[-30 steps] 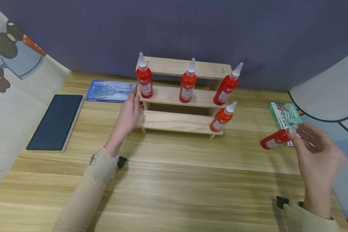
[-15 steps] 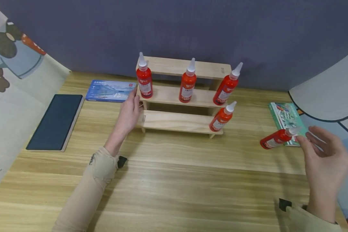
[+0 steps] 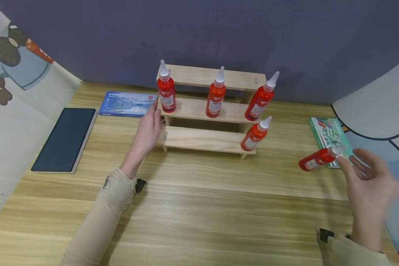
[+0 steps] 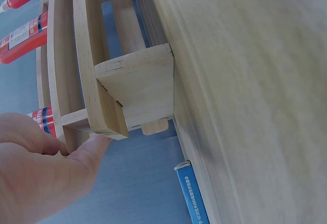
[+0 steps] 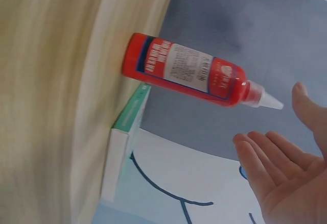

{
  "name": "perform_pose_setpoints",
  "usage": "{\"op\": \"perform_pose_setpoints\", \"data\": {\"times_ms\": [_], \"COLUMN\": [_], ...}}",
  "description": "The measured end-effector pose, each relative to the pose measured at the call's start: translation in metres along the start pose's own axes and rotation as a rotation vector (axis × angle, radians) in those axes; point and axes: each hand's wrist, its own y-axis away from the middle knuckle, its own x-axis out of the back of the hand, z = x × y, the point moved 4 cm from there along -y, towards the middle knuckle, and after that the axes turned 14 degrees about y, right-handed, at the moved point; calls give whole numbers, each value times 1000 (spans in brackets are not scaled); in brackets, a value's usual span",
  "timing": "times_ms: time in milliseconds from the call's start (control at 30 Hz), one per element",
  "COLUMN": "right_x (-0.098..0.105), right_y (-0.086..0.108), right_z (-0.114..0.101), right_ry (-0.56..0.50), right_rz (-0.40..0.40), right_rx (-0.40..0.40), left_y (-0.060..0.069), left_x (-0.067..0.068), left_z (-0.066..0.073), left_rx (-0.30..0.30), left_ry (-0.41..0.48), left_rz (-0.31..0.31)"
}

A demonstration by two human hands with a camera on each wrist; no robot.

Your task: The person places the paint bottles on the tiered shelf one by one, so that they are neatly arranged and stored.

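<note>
In the head view my left hand [image 3: 148,127] grips the left end of a tiered wooden rack [image 3: 203,138], its thumb and fingers round a board in the left wrist view. Three red squeeze bottles with white pointed caps stand on the middle tier: left [image 3: 166,94], centre [image 3: 215,99] and right [image 3: 260,101]. Another red bottle [image 3: 254,136] is at the right end of the lowest tier. On the table to the right stands a separate red squeeze bottle [image 5: 189,71]. Beside its nozzle, apart from it, my right hand [image 3: 370,181] has its fingers spread and holds nothing.
A green box [image 3: 330,135] lies behind the separate bottle. Left of the rack lie a blue flat box [image 3: 128,104] and a dark-covered book [image 3: 64,140]. A dark blue partition [image 3: 203,33] rises behind the wooden table [image 3: 203,214].
My right hand has let go of the separate bottle's cap and drawn off to the right. The bottle stays standing on the table. My left hand keeps its grip on the rack.
</note>
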Motion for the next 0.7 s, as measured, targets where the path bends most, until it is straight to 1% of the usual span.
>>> {"op": "perform_pose_setpoints", "data": {"times_ms": [133, 333, 433, 600, 700], "right_x": [-9, -17, -19, -23, -25], "right_y": [-3, -6, -7, -9, -10], "right_z": [6, 12, 13, 13, 12], "right_ry": [12, 15, 11, 42, 65], "right_rz": [-65, -127, -164, -240, -260], "right_rx": [10, 50, 60, 62, 77], "left_y": [0, 1, 0, 0, 0], "left_x": [0, 0, 0, 0, 1], "left_z": [0, 0, 0, 1, 1], "left_rx": [5, 9, 8, 5, 6], "left_ry": [6, 11, 13, 8, 4], "left_rz": [-4, -2, -1, 1, 5]}}
